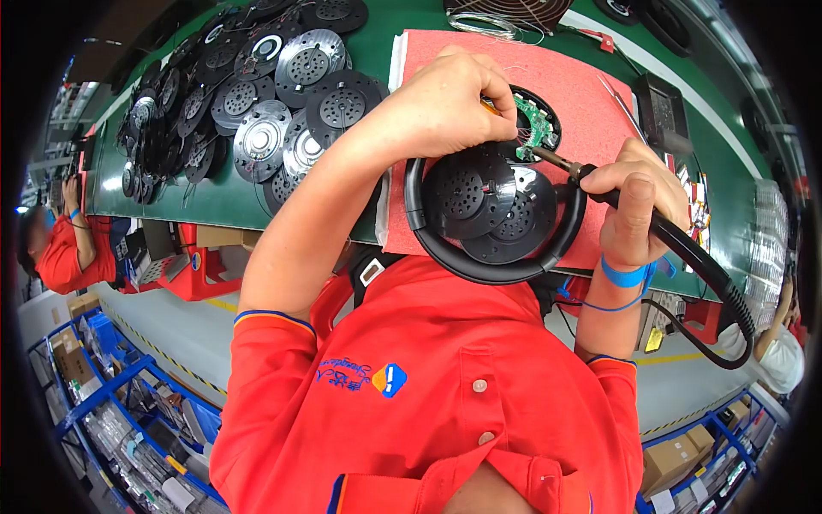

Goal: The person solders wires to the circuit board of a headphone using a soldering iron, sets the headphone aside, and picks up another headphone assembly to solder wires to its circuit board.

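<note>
My right hand (640,201) grips a soldering iron (591,177), its tip pointing left at a green circuit board (538,128). The board sits in a round black ear cup (552,107) of a headphone. My left hand (454,101) is closed in a pinch over the cup's left side. Thin wires run beside its fingertips, and a bit of orange shows under the fingers, but what they hold is hidden. Below the hands lies the curved black headband (479,272). Two round black speaker plates (462,199) with perforated centres overlap inside it.
Many round speaker plates (261,137) are heaped on the green table (240,201) at left. A pink mat (591,94) lies under the work. A black box (664,111) and tweezers (618,101) lie at right. The iron's thick cable (702,257) loops down. Another person (73,248) is far left.
</note>
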Available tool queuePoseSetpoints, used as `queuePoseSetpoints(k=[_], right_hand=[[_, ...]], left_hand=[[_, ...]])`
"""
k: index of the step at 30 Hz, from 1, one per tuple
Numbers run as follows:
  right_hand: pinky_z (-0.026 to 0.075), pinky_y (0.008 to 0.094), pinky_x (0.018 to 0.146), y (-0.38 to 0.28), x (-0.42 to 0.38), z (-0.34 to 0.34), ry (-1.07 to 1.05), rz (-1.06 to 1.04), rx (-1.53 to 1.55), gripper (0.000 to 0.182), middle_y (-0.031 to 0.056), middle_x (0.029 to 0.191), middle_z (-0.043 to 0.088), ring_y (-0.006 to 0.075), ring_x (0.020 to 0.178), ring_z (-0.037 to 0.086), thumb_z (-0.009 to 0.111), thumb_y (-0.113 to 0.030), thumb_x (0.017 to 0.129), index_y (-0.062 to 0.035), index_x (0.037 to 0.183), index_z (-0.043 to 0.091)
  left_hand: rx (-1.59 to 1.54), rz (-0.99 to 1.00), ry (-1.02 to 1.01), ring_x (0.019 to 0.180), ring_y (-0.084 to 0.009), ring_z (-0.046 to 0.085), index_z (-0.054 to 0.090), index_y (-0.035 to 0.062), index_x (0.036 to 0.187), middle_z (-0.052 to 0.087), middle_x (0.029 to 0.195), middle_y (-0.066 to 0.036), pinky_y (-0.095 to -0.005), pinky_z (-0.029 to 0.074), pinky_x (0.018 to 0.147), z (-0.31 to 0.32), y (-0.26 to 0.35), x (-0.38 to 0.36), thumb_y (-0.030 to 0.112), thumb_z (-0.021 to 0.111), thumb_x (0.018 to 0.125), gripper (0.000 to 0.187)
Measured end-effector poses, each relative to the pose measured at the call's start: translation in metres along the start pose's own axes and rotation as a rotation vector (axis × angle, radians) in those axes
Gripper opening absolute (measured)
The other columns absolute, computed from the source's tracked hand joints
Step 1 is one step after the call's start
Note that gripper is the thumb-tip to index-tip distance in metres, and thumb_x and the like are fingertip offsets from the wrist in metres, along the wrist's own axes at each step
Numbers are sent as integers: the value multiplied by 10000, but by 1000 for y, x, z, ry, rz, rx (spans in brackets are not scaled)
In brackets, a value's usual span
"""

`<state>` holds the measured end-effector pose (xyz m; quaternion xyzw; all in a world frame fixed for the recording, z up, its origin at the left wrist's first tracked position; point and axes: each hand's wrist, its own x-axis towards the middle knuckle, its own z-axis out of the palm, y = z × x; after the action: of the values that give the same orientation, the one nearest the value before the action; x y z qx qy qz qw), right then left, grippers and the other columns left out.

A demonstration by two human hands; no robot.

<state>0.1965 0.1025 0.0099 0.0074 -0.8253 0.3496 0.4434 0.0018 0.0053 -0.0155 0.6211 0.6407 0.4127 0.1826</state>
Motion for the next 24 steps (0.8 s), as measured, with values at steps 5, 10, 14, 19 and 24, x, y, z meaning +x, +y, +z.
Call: queuePoseSetpoints(k=[5, 10, 14, 19, 24], right_hand=[[323, 268, 435, 0, 0, 0, -9, 6, -8, 267, 59, 571, 605, 138, 447, 429, 548, -137, 867, -8, 646, 621], [327, 267, 435, 0, -1, 0, -10, 12, -12, 279, 60, 569, 603, 139, 449, 435, 546, -146, 871, -7, 641, 620], [340, 265, 441, -1, -2, 0, 35, 6, 21, 310, 66, 569, 601, 144, 456, 453, 536, -173, 880, -3, 634, 617], [321, 272, 449, -3, -1, 1, 20, 23, -17, 407, 75, 559, 583, 147, 468, 449, 492, -255, 914, 6, 620, 601], [352, 270, 451, -2, 0, 1, -23, 13, -2, 307, 61, 570, 601, 150, 461, 469, 542, -182, 878, -9, 637, 623]], left_hand=[[33, -45, 9, 844, -279, 605, 694, 28, 705, 651, 818, -114, -362, 471, 782, 1, 2, -1, 143, 706, 631, 138], [11, -52, 9, 857, -278, 604, 695, 29, 705, 654, 830, -110, -362, 471, 788, 1, 3, -1, 139, 702, 628, 134], [40, -58, 20, 858, -277, 605, 695, 30, 704, 656, 846, -106, -359, 472, 794, 1, 3, -2, 138, 702, 625, 134], [36, -66, 0, 883, -277, 601, 697, 35, 705, 659, 863, -101, -364, 470, 805, 0, 4, -2, 139, 702, 624, 132], [52, -57, 14, 892, -279, 600, 696, 32, 704, 661, 878, -103, -368, 468, 816, 1, 3, -2, 137, 703, 623, 132]])
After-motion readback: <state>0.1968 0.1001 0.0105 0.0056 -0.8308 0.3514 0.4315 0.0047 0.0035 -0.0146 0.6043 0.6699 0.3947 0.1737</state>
